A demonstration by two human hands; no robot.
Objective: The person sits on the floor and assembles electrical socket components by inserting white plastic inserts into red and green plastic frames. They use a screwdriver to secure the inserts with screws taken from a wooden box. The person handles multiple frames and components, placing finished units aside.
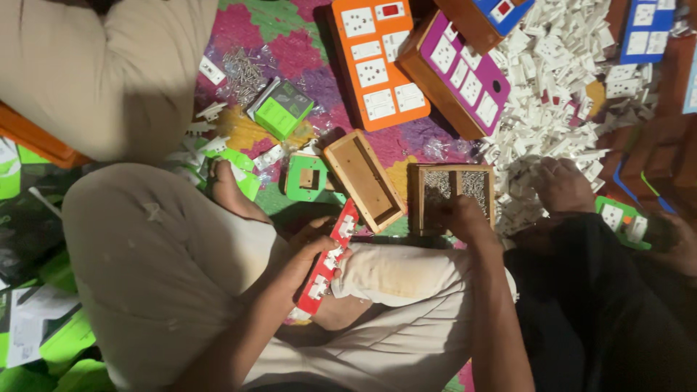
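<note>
Red switch plate gripped in left hand, resting tilted over the knee. Right hand reaches into wooden tray of screws; fingers hidden, grip unclear. Empty wooden box lies between them. White switch pile beyond, orange panel further up.

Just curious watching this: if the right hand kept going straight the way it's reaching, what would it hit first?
The right hand points up into the wooden box, so it would most likely meet the small metal pieces inside. Depth is hard to judge; it may already touch them.
</note>
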